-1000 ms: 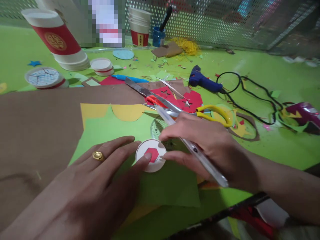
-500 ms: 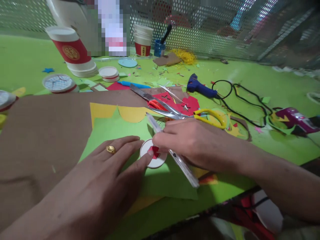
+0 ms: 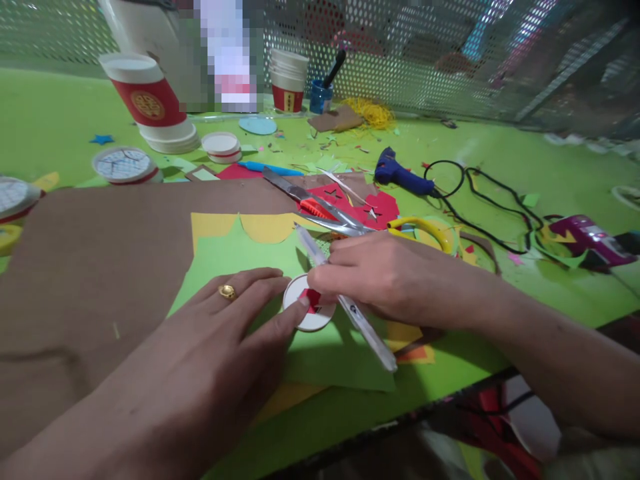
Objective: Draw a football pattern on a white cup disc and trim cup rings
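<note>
A white round lid-like disc [image 3: 294, 308] lies on a sheet of light green paper [image 3: 345, 363]. On the disc sits a small red paper piece [image 3: 314, 301]. My left hand [image 3: 235, 333], a gold ring on one finger, is stretched out with its thumb pressing the red piece and a fingertip by the disc's rim. My right hand [image 3: 370, 270] is closed around a clear-barrelled pen [image 3: 367, 333], its tip pointing up and left, away from the disc. The right fingertips also touch the red piece; their exact hold is partly hidden.
Beyond my right hand lie scissors [image 3: 420, 225] with yellow handles and a red paper scrap [image 3: 383, 210] with star cut-outs. A blue glue gun [image 3: 403, 175] trails a black cord. Brown card [image 3: 95, 267] spreads left. Paper cups [image 3: 150, 100] stand at the back.
The view has shifted slightly, so the items sit a little differently in the picture. Both hands keep nearly the same position at the disc and red piece.
</note>
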A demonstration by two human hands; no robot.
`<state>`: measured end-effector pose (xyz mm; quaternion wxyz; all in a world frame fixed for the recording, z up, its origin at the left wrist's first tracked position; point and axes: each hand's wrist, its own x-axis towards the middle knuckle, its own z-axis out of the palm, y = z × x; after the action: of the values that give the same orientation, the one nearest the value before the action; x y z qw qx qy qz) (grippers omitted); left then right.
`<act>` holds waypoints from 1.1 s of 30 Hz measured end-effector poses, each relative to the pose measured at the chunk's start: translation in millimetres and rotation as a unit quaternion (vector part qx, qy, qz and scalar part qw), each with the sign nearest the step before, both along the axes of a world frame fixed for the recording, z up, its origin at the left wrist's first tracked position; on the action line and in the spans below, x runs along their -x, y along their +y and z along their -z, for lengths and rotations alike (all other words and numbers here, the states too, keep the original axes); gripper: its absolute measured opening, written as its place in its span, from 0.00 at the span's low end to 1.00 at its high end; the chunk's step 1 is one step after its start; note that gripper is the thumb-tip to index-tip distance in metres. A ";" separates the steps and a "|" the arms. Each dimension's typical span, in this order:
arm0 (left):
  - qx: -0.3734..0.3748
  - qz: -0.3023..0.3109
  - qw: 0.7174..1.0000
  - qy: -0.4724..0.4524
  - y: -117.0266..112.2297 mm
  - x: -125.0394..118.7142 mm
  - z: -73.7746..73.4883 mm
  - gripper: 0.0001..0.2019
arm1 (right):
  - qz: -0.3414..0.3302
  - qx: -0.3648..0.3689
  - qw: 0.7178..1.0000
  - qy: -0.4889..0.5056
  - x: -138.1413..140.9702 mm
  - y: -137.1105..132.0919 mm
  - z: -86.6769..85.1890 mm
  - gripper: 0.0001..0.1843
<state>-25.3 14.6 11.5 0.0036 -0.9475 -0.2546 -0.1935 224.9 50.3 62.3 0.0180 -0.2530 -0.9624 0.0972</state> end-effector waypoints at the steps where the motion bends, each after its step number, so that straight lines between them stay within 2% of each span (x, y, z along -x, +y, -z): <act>1: 0.006 -0.003 1.000 -0.003 -0.1 0.5 0.0 0.22 | -0.005 -0.006 1.000 -0.001 -0.5 0.3 0.6 0.10; 6: 0.034 -0.009 0.999 -0.004 -1.3 2.0 -0.4 0.23 | -0.015 -0.029 0.998 -0.044 1.4 1.0 -5.1 0.09; 10: 0.033 -0.005 0.999 -0.005 -1.1 0.2 -2.7 0.20 | -0.049 -0.033 0.991 -0.116 8.3 3.6 -15.7 0.08; 13: 0.024 -0.005 1.000 -0.002 -1.7 -2.4 -5.8 0.20 | -0.079 -0.045 0.987 -0.129 10.0 7.2 -18.0 0.09; 18: 0.027 -0.017 0.999 -0.001 -3.5 -6.2 -7.8 0.19 | -0.129 -0.083 0.984 -0.092 4.9 10.0 -11.1 0.09; 23: 0.030 -0.019 0.999 -0.018 -2.7 -7.3 -4.3 0.18 | -0.148 -0.125 0.981 -0.025 0.5 9.6 -6.1 0.14; 28: 0.042 -0.023 0.999 -0.025 -3.6 -5.4 0.4 0.20 | -0.129 -0.108 0.986 0.001 -3.6 11.3 -3.5 0.14; 33: 0.052 -0.028 0.997 -0.043 -5.6 -2.1 8.3 0.18 | -0.099 -0.094 0.990 0.033 -9.4 10.8 8.0 0.12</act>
<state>-23.2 9.0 3.3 -0.0510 -0.9299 -0.2903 -0.2200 234.4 61.1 54.3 0.0641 -0.1506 -0.9864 0.0161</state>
